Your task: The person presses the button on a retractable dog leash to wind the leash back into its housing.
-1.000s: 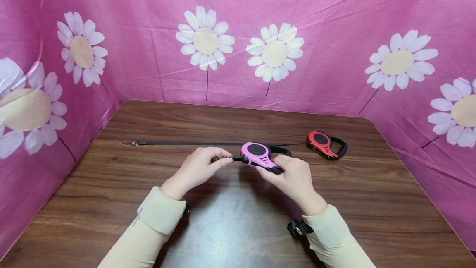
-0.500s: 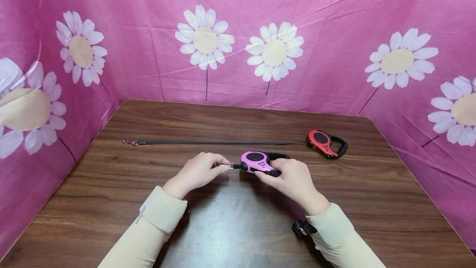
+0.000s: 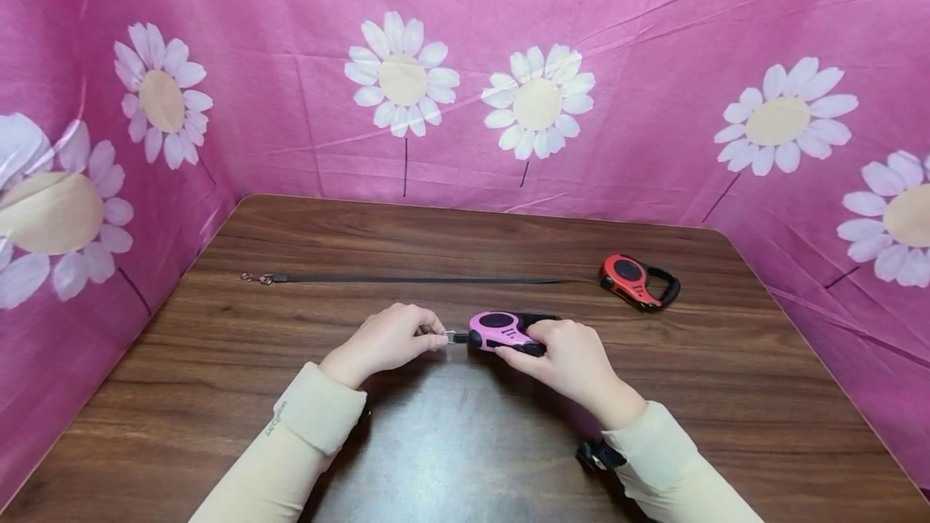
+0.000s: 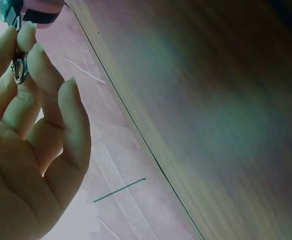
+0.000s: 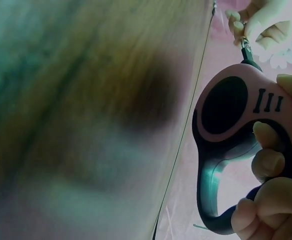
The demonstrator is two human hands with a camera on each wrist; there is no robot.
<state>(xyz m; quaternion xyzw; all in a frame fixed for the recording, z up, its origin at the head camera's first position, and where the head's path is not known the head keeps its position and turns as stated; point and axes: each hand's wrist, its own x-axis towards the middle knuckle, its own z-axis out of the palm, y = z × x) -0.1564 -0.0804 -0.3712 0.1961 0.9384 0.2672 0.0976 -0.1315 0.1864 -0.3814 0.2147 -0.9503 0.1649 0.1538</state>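
In my right hand I grip a pink and black retractable dog leash by its black loop handle. Its round casing points left, just over the table. My left hand pinches the metal snap hook at the end of the leash between thumb and fingers; much of the hook is hidden in the head view. Only a short black strap shows between hook and casing. Behind both hands lies a red and black retractable leash, which neither hand touches.
The red leash's black strap runs straight across the brown wooden table to its own metal clip at the left. A pink cloth printed with white daisies rises round the table's back and sides.
Both hands have lowered the pink leash and brought it nearer to me. The left hand's fingers have shifted slightly left, so the metal fitting shows more. The red leash has stayed put.
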